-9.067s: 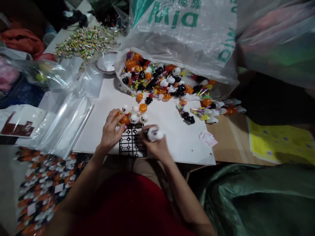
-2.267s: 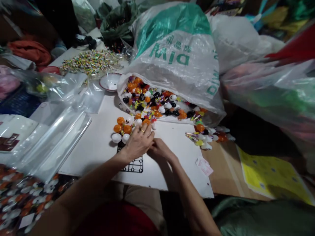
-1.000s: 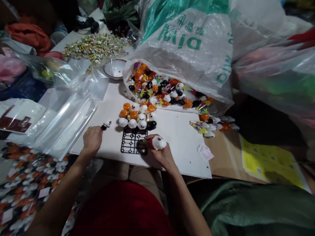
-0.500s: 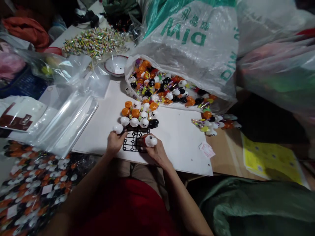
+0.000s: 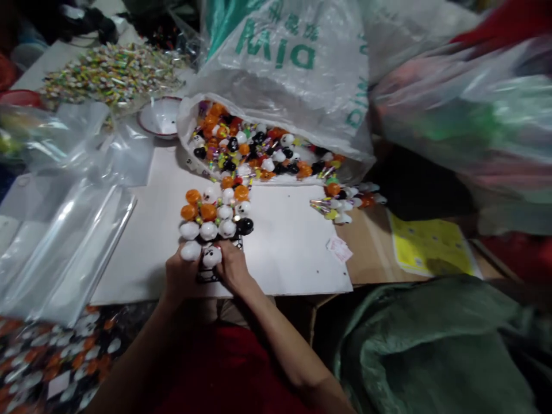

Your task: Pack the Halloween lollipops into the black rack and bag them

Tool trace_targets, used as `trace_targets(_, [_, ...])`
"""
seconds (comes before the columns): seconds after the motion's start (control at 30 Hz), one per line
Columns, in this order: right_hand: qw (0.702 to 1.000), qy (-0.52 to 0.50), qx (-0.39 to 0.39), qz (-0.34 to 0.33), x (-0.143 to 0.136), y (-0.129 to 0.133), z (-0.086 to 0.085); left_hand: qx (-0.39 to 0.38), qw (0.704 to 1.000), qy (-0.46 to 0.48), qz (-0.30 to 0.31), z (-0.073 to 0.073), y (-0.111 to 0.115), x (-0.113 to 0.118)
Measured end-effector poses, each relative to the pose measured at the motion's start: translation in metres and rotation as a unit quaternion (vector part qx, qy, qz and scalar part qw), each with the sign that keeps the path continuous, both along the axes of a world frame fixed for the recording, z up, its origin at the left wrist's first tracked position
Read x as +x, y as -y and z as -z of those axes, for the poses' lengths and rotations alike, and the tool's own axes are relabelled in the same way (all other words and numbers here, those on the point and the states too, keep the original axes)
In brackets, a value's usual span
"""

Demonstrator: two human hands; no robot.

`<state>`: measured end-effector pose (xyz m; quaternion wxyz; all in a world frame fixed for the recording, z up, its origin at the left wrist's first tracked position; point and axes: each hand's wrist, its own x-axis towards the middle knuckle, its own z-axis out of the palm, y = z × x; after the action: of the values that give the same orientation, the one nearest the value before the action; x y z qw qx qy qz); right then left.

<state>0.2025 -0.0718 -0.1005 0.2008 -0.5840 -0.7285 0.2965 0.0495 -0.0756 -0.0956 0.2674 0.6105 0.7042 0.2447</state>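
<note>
My right hand (image 5: 235, 268) is closed round a small white ghost-faced figure (image 5: 211, 256) with a bit of red on it, held over a black plastic grid (image 5: 207, 276). Close by on the left, my left hand (image 5: 177, 275) has its fingers bent beside a plain white round-headed figure (image 5: 190, 250) in the grid's near-left part. Those fingertips are mostly hidden. Rows of orange pumpkin heads (image 5: 208, 211), white heads (image 5: 209, 231) and a black head (image 5: 245, 226) stand just beyond, covering the grid's far part.
A big white plastic bag (image 5: 276, 86) lies open behind, full of similar figures. More figures (image 5: 342, 204) lie at the right. Clear plastic sleeves (image 5: 86, 241) cover the left. A bowl (image 5: 160, 117) and a heap of small coloured pieces (image 5: 114, 75) stand farther back.
My right hand has brought the ghost-faced figure leftward over the grid, next to the white figure at my left hand. The whole view has shifted, with the scene sliding left.
</note>
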Motion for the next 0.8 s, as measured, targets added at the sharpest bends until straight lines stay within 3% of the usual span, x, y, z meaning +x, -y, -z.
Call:
trace_targets(0.17, [1.000,0.013,0.017,0.006,-0.004,-0.019,-0.002,0.030,0.998,0.006,-0.057,0.007,-0.014,0.004])
trace_targets(0.27, [0.997,-0.062,0.016,-0.050,0.030,-0.023,-0.011,0.047,0.997,0.023,-0.062,0.009,-0.014,0.002])
trace_targets(0.33, [0.996,-0.076,0.017,-0.043,0.064,-0.035,-0.024,0.055,0.996,0.008,-0.075,0.012,-0.010,-0.002])
trace_targets(0.43, [0.993,0.054,0.075,0.073,0.106,-0.081,-0.042,0.052,0.994,-0.012,-0.094,0.013,-0.005,-0.006])
trace_targets(0.57, [0.980,0.179,0.082,0.021,0.122,-0.140,-0.045,0.030,0.996,0.036,-0.076,0.007,-0.006,-0.006])
trace_targets(0.67, [0.988,0.112,0.092,0.060,0.124,-0.125,-0.034,0.026,0.994,0.067,-0.086,0.005,-0.008,-0.005])
trace_targets(0.8, [0.980,-0.128,0.060,0.141,0.102,-0.046,-0.015,0.042,0.994,0.046,-0.095,0.009,-0.009,-0.003])
